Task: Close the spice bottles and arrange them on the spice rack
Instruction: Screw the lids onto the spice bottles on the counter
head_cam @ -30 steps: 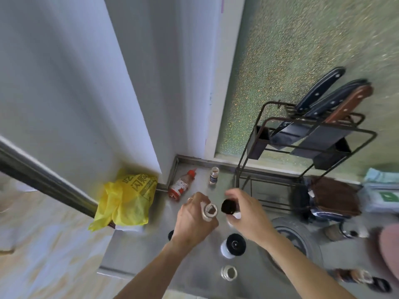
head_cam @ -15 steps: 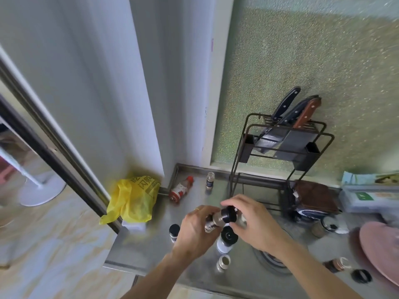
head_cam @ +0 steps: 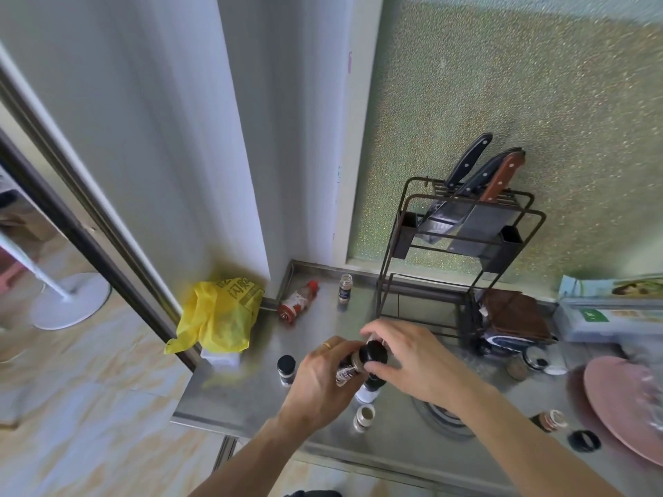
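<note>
At frame centre, the left hand (head_cam: 323, 382) grips a spice bottle (head_cam: 347, 369); the right hand (head_cam: 412, 360) pinches its black cap (head_cam: 373, 354) above the bench (head_cam: 251, 389).

Your left hand (head_cam: 323, 382) curls around the spice bottle (head_cam: 347, 369), holding it tilted. Your right hand (head_cam: 412, 360) meets it from the right, fingertips (head_cam: 382, 369) pinching the bottle's black cap (head_cam: 373, 354).

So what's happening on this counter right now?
A person is capping a spice bottle above the steel counter: the left hand grips the bottle while the right hand holds its black cap at the mouth. Another jar stands open below, a capped one to the left. The wire rack holds only knives.
</note>
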{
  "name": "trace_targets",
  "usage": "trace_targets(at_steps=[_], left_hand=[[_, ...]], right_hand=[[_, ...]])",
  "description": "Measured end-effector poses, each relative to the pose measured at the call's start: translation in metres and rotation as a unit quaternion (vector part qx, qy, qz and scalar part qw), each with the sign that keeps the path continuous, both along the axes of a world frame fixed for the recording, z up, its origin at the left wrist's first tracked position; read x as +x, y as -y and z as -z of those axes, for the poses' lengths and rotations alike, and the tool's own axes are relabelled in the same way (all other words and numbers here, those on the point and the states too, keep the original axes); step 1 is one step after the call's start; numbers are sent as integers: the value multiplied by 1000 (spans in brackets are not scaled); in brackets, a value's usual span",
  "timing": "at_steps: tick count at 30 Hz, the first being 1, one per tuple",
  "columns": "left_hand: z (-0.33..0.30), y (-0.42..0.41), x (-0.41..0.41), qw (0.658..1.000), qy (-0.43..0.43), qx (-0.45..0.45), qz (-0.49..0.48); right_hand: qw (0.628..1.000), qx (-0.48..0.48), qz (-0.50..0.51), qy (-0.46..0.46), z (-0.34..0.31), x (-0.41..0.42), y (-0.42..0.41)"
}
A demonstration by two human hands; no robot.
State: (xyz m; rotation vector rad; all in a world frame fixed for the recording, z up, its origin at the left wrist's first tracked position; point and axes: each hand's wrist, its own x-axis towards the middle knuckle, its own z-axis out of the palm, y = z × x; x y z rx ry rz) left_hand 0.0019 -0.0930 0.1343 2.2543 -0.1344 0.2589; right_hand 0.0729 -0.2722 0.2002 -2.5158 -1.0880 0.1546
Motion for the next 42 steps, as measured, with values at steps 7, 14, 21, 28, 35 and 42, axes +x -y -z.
trace_targets(at_steps=[7, 14, 21, 28, 35, 42], left_hand=[[4, 3, -6, 1000, -6, 3, -7], [9, 5, -11, 1000, -10, -4, 3], [12, 5, -16, 1000, -21, -14, 11], [11, 4, -15, 1000, -19, -16, 8], [13, 2, -12, 1000, -12, -14, 8], [19, 4, -14, 999, -2, -42, -7]], right_hand=[[997, -11, 42, -70, -3, -3, 2], [995, -31, 74, -61, 10, -15, 2], [992, -44, 101, -67, 16, -25, 2], [991, -44, 109, -65, 16, -25, 3], [992, -39, 112, -53, 9, -27, 0], [988, 2, 122, -98, 7, -23, -3]])
